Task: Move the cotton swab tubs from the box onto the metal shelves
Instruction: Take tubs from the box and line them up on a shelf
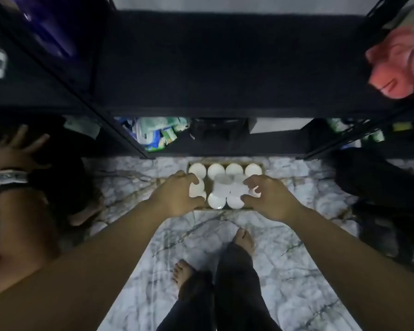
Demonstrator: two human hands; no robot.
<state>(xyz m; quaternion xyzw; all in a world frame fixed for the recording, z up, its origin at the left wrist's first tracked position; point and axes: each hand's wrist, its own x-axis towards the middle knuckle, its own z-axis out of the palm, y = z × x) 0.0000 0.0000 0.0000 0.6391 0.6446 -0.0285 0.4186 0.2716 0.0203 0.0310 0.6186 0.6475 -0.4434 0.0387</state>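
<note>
A shallow brown cardboard box [225, 163] sits on the glossy grey-veined marble floor [284, 271], just in front of the dark metal shelves [225, 68]. It is packed with round tubs [215, 170] whose smooth white lids shine in rows. Both of the person's bare hands reach down over it. The left hand [177, 195] has its fingers curled round a white-lidded tub at the box's left side. The right hand [265, 199] curls its fingers against a translucent, frosted-looking tub [227, 186] raised above the others near the middle; the blur leaves it unclear how firm that hold is. On the lower shelf lie crinkled blue-and-green packets [155, 133]. A pink rubbery mask [397, 65] rests at upper right. At far left another person's hand [14, 149], with bands at the wrist, reaches into the neighbouring shelf.
</note>
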